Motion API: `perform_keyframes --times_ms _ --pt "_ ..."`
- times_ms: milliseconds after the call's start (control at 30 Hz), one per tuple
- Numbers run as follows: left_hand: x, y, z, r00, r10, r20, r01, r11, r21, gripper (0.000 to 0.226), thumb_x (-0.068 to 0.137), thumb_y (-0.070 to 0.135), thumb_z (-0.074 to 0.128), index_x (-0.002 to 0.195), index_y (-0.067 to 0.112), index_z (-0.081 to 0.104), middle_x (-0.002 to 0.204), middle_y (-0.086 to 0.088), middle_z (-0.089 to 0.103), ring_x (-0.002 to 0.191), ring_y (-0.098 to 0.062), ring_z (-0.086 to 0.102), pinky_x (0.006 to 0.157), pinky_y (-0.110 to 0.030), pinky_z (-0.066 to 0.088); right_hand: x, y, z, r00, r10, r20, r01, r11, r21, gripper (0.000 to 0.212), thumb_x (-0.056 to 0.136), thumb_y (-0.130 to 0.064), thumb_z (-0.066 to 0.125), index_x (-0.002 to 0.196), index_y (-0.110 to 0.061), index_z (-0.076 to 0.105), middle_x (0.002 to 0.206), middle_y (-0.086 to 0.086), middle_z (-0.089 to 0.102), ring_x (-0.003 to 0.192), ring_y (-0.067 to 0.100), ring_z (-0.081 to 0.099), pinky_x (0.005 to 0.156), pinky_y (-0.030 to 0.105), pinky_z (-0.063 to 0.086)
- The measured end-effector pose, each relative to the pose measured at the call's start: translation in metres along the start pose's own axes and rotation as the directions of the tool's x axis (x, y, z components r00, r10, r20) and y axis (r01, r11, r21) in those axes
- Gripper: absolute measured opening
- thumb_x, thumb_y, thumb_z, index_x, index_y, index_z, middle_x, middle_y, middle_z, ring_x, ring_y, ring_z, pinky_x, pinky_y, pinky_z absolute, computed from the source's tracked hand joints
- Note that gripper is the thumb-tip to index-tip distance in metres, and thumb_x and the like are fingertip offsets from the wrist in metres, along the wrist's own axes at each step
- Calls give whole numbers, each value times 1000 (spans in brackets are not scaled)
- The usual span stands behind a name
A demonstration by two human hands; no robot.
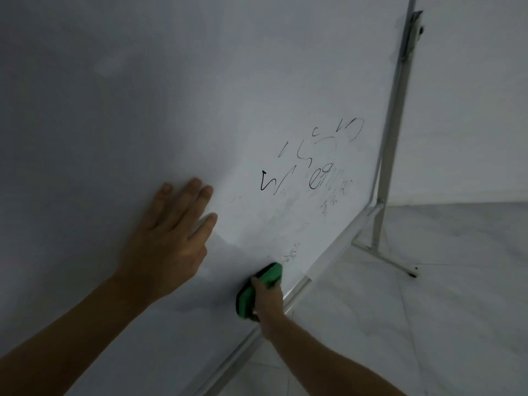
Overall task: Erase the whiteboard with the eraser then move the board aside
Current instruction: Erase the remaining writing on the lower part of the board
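Observation:
The whiteboard [177, 90] fills most of the view, tilted, on a metal stand. Black marker scribbles [311, 164] and faint smudges sit on its lower right part. My left hand [171, 238] lies flat on the board with straight fingers, left of the writing. My right hand [267, 301] grips a green and black eraser [268, 277] pressed against the board near its lower edge, below the scribbles.
The board's metal frame edge [328, 258] runs diagonally along the lower right. A stand leg and foot [383, 252] reach out onto the pale tiled floor [428, 324]. A white wall [471, 110] stands behind on the right.

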State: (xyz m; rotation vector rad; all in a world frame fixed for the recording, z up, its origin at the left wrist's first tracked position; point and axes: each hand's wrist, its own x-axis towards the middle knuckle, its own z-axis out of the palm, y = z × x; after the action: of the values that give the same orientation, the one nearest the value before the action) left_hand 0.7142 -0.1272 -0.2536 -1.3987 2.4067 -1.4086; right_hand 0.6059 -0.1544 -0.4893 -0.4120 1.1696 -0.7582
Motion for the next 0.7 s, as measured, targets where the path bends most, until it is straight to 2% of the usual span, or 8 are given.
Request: perform_keyframes --times_ms 167,233,300,367,400,467,567,700 --pt "5 -1 1 1000 -6 7 6 1000 -3 34 90 16 48 110 6 73 143 -25 48 136 -41 42 117 -58 20 -11 -83 14 896 -427 -126 435 900 44 74 90 -37 62 150 -35 19 125 -14 48 111 14 51 99 37 46" --pt "7 0 3 1000 -12 3 12 1000 2 33 90 16 48 110 7 73 143 -24 48 136 -40 42 117 -58 20 -9 -68 14 866 -485 -126 488 873 -7 76 90 -38 62 150 -36 17 124 -16 48 110 10 53 94 34 48" --pt "6 1 2 1000 -10 7 10 1000 1 33 90 17 49 110 8 73 144 -23 48 138 -39 40 117 -58 19 3 -28 4 919 -374 -129 368 928 -63 78 88 -36 64 151 -32 18 126 -9 51 109 15 54 93 38 50" --pt "5 0 2 1000 -5 12 5 1000 -1 33 91 17 49 110 8 73 144 -22 48 138 -38 39 117 -58 19 12 10 -9 995 -22 -102 20 999 -25 72 87 -24 68 147 -21 29 128 7 54 109 28 55 94 46 50" --pt "3 0 1 1000 -4 13 4 1000 -1 33 91 17 48 110 8 73 144 -22 48 139 -38 39 117 -58 20 14 20 -15 986 157 -58 -156 988 10 67 85 -21 70 142 -18 35 125 13 56 109 34 55 91 50 51" --pt "2 0 -1 1000 -1 12 1 1000 -2 33 90 17 49 110 7 73 144 -23 47 139 -38 39 117 -58 21 18 11 -20 954 298 30 -300 945 127 56 84 -23 72 132 -16 44 118 16 57 106 38 57 80 51 54" --pt "4 0 -2 1000 -7 19 7 1000 -6 32 89 17 50 109 7 73 144 -23 48 138 -39 40 116 -58 21 34 -43 -11 986 130 -107 -88 940 331 53 85 -28 69 131 -19 44 122 10 56 108 32 55 85 48 53" --pt "4 1 1 1000 -27 14 27 1000 -12 32 90 17 49 108 7 73 143 -23 49 137 -39 41 116 -58 22 35 -90 -4 916 -269 -298 348 902 255 69 87 -34 66 147 -33 31 131 -4 52 114 19 52 99 40 47"
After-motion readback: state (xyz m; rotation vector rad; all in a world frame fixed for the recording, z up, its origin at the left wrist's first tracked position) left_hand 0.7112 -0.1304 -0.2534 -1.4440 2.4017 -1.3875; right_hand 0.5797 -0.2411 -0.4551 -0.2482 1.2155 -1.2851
